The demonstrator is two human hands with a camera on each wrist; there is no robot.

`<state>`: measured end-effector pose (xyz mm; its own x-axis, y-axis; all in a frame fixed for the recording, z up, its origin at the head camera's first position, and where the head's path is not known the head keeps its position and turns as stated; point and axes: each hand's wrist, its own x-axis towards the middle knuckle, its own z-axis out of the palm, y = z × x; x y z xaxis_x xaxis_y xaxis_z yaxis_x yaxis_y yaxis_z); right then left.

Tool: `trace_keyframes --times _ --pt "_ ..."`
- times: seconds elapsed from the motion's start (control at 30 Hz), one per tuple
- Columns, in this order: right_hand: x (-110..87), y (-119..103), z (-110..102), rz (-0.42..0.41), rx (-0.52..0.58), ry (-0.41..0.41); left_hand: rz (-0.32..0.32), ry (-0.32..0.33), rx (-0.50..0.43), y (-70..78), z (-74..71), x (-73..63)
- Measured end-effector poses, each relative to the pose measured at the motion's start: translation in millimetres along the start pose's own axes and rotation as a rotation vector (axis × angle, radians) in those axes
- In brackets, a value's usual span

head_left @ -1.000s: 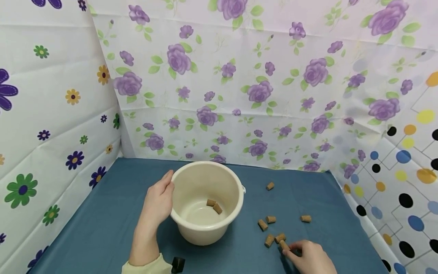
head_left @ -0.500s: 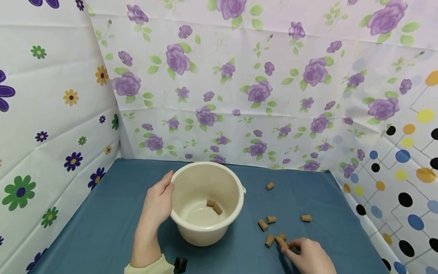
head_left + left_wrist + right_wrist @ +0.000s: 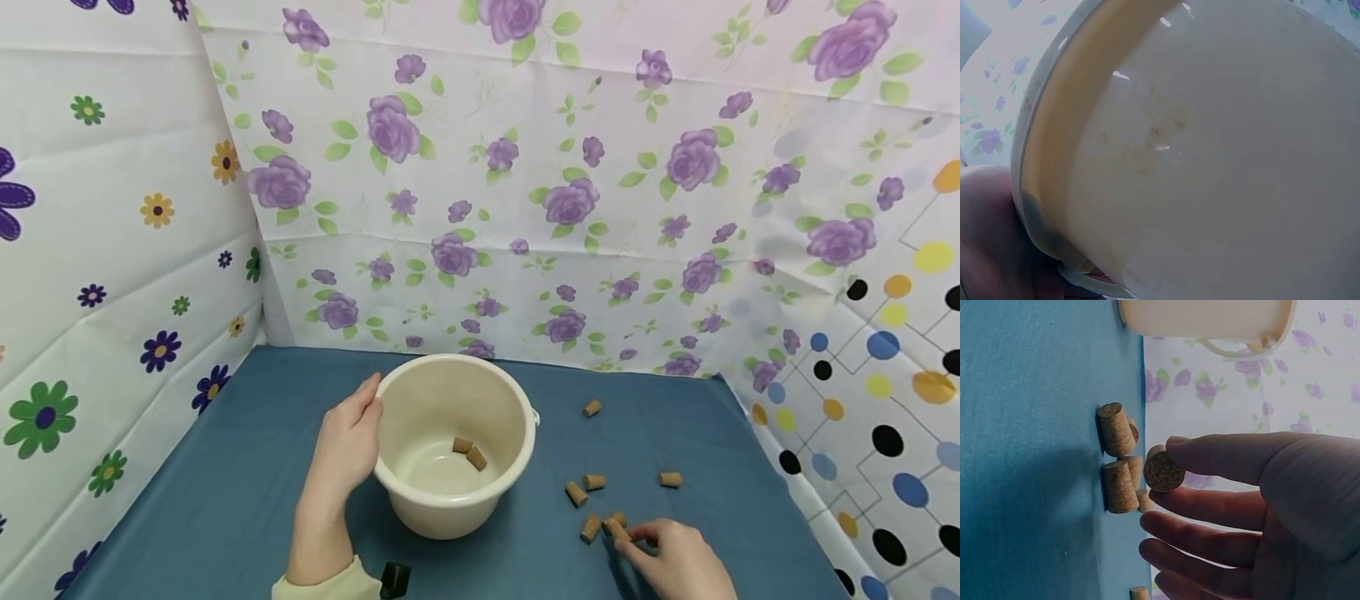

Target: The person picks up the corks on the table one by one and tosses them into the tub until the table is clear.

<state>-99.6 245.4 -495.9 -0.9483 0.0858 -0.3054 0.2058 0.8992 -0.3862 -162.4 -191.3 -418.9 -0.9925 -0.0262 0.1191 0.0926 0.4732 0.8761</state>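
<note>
A cream plastic bucket [image 3: 450, 500] stands upright on the blue cloth, with two corks [image 3: 476, 458] lying on its bottom. My left hand [image 3: 347, 442] grips it by the left side of the rim; in the left wrist view the bucket wall [image 3: 1229, 156] fills most of the picture and hides part of the fingers. Between thumb and index finger, my right hand [image 3: 678, 558] pinches a cork [image 3: 1164, 472], the other fingers loosely extended. That cork is off the cloth, just over several loose corks, among them one standing nearby [image 3: 1116, 429] in the right wrist view.
Blue cloth [image 3: 225, 500] covers the table. More corks lie right of the bucket: one at the back [image 3: 592, 407], one further right [image 3: 670, 479], and a pair [image 3: 576, 493] nearer the bucket. Flowered sheets [image 3: 480, 167] wall in the back and sides.
The right hand with its cork has shifted very slightly upward in the view. The left hand and the bucket stay in place.
</note>
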Motion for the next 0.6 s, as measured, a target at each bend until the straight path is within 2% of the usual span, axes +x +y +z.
trace_keyframes --times 0.33,0.6 --pt "1.1 -7 -9 -0.029 0.006 0.040 -0.008 -0.003 0.009 1.6 -1.1 -0.1" --pt "-3.4 -19 -19 -0.073 0.048 0.118 -0.025 -0.001 0.014 2.3 -0.7 -1.2"
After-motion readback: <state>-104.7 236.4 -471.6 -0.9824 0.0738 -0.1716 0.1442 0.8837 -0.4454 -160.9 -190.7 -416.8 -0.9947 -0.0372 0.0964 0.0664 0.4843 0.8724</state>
